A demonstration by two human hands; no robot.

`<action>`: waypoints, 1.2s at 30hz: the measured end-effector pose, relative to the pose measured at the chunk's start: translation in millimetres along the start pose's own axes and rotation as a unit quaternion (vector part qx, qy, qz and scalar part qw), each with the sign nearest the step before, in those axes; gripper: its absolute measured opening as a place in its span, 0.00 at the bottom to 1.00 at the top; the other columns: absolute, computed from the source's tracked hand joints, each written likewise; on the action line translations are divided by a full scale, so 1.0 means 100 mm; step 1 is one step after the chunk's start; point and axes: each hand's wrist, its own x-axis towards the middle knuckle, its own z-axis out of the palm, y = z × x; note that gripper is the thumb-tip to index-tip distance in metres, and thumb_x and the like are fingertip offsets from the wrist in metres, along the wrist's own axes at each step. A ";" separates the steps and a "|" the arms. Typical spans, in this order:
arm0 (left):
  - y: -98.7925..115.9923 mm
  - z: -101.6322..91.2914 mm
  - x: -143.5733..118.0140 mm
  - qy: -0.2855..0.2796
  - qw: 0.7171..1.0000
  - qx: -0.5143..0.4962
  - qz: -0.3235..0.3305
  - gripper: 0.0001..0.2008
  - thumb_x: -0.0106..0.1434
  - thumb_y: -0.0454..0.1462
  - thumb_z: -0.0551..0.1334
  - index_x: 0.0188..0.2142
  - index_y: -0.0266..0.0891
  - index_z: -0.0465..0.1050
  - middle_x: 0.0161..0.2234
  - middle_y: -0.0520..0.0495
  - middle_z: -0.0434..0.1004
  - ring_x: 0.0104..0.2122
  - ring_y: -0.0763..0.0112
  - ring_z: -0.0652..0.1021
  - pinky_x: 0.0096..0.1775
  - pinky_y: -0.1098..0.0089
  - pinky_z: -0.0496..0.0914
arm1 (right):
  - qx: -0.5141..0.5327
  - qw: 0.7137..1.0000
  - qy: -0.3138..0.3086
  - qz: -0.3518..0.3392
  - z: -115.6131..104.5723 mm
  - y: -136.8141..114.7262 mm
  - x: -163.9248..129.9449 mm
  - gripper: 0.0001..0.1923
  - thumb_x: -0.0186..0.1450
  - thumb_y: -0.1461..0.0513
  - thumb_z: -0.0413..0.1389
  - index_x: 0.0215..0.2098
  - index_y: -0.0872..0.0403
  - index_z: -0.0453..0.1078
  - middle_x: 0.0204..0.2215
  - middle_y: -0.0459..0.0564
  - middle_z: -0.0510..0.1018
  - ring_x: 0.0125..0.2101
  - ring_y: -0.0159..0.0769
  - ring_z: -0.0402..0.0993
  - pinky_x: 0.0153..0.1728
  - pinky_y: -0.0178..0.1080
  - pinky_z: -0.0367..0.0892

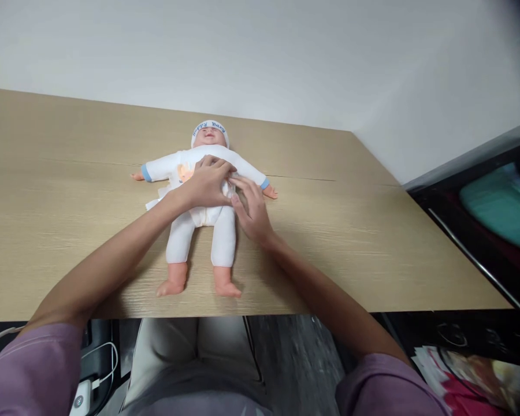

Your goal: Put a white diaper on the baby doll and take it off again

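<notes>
A baby doll [199,155] in a white suit with blue cuffs lies on its back, feet toward me. Its white cap carries blue lettering. Around its hips is a white diaper [204,217], with one loose side flap [152,203] sticking out at the left. My left hand [211,182] lies across the doll's belly, its fingers and thumb curled around the diaper's edge at the right-hand hip. Against that same edge, my right hand [253,209] has its fingertips and thumb closed on the diaper's side. The fingers partly hide the spot they hold.
The doll rests on a wide wooden table [351,242] against a pale wall [242,58]. At the right stands a dark object with a teal, screen-like surface [502,202]. Below the table's front edge are a white plug with a cable [83,398] and colourful packets [472,381].
</notes>
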 end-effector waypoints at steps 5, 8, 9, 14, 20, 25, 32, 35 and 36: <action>-0.03 -0.27 -0.02 -0.038 0.989 -0.144 0.006 0.43 0.57 0.54 0.80 0.67 0.46 0.73 0.69 0.36 0.76 0.71 0.35 0.72 0.69 0.42 0.68 | -0.042 0.995 -0.074 -0.059 -0.06 0.07 -0.04 0.33 0.85 0.44 0.43 0.80 0.46 0.67 0.78 0.54 0.70 0.78 0.52 0.64 0.80 0.62 0.58; -0.10 -0.46 -0.18 0.012 0.967 -0.252 -0.019 0.34 0.71 0.56 0.70 0.69 0.47 0.70 0.74 0.39 0.71 0.72 0.44 0.74 0.67 0.49 0.72 | -0.057 0.992 -0.083 -0.080 -0.10 0.11 -0.03 0.34 0.85 0.44 0.42 0.81 0.46 0.66 0.79 0.54 0.69 0.78 0.53 0.64 0.80 0.62 0.58; -0.16 -0.51 -0.27 0.052 0.965 -0.255 -0.037 0.29 0.74 0.55 0.67 0.68 0.46 0.71 0.73 0.39 0.72 0.71 0.47 0.75 0.67 0.50 0.72 | -0.060 0.991 -0.084 -0.087 -0.12 0.11 -0.03 0.34 0.85 0.44 0.42 0.81 0.46 0.66 0.79 0.55 0.69 0.78 0.54 0.64 0.80 0.62 0.58; -0.63 -0.56 -0.87 0.175 0.961 -0.103 -0.190 0.19 0.76 0.54 0.64 0.52 0.43 0.74 0.55 0.40 0.84 0.49 0.54 0.82 0.57 0.53 0.75 | -0.103 0.992 -0.033 -0.071 -0.15 -0.01 0.02 0.28 0.84 0.46 0.47 0.73 0.46 0.74 0.71 0.59 0.77 0.71 0.59 0.70 0.75 0.65 0.61; -0.95 -0.49 -1.32 0.062 0.961 -0.045 -0.264 0.24 0.66 0.60 0.71 0.34 0.44 0.72 0.33 0.43 0.77 0.39 0.51 0.77 0.47 0.57 0.69 | -0.098 0.989 -0.020 -0.106 0.01 -0.33 0.45 0.17 0.82 0.51 0.54 0.61 0.48 0.78 0.49 0.57 0.80 0.52 0.55 0.76 0.64 0.60 0.70; -1.02 -0.50 -1.28 -0.032 0.957 -0.096 -0.273 0.25 0.60 0.58 0.75 0.25 0.44 0.72 0.27 0.46 0.74 0.30 0.60 0.72 0.39 0.61 0.62 | -0.085 0.983 -0.101 -0.131 0.32 -0.45 0.86 0.22 0.79 0.55 0.59 0.69 0.47 0.70 0.44 0.51 0.78 0.49 0.51 0.75 0.60 0.55 0.72; -0.96 -0.79 -1.23 -0.044 0.927 -0.239 -0.286 0.25 0.63 0.57 0.73 0.26 0.42 0.73 0.27 0.49 0.69 0.30 0.66 0.68 0.36 0.64 0.60 | -0.082 0.976 -0.179 -0.088 0.51 -0.34 0.97 0.31 0.75 0.57 0.62 0.74 0.50 0.66 0.42 0.50 0.78 0.49 0.52 0.75 0.58 0.55 0.71; -0.83 -0.82 -1.04 0.019 0.916 -0.293 -0.274 0.23 0.65 0.56 0.73 0.27 0.42 0.76 0.27 0.50 0.68 0.30 0.67 0.66 0.36 0.64 0.60 | -0.071 0.977 -0.186 -0.076 0.51 -0.30 0.96 0.35 0.74 0.56 0.63 0.77 0.50 0.63 0.42 0.49 0.79 0.48 0.51 0.75 0.58 0.54 0.71; -0.76 -0.80 -0.95 0.028 0.912 -0.311 -0.267 0.23 0.66 0.55 0.72 0.26 0.42 0.76 0.26 0.50 0.67 0.29 0.68 0.65 0.35 0.64 0.60 | -0.067 0.978 -0.186 -0.073 0.51 -0.30 0.96 0.36 0.75 0.55 0.64 0.77 0.49 0.63 0.42 0.49 0.79 0.48 0.50 0.75 0.57 0.54 0.71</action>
